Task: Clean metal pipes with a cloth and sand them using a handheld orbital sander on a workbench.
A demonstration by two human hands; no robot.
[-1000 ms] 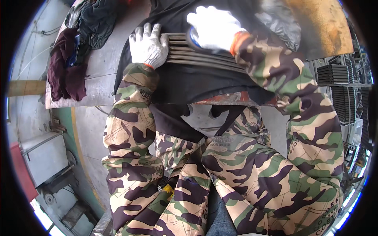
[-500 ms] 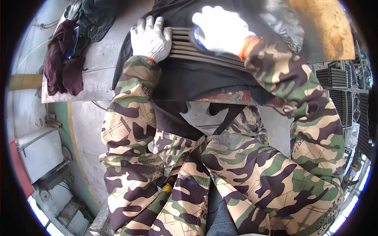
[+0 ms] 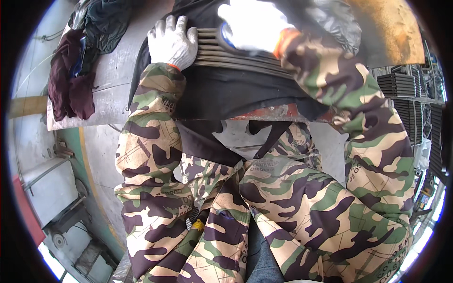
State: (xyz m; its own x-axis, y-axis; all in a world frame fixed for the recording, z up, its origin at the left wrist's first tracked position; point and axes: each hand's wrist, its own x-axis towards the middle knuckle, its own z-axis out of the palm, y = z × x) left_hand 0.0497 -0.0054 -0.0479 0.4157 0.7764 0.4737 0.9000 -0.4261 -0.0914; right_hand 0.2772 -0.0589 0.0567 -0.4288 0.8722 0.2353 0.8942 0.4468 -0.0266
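Note:
Several long, thin metal bars lie side by side on a black cloth spread over the table. My left hand, in a white knit glove, rests flat with fingers spread at the bars' left ends. Over their middle, my right hand, also gloved, is closed on a dark pad with a blue edge. The glare on that glove hides its finger detail, and most of the pad is covered by the hand. The bars' right ends pass under my right sleeve.
Dark red cloth and dark green cloth are heaped at the table's left. A crumpled silver-grey sheet lies beyond my right forearm, beside a rusty brown board. Racks of stacked dark bars stand at right.
The whole view has shifted a little. My right hand and the pad have slid slightly left along the bars, while my left hand stays spread at their ends.

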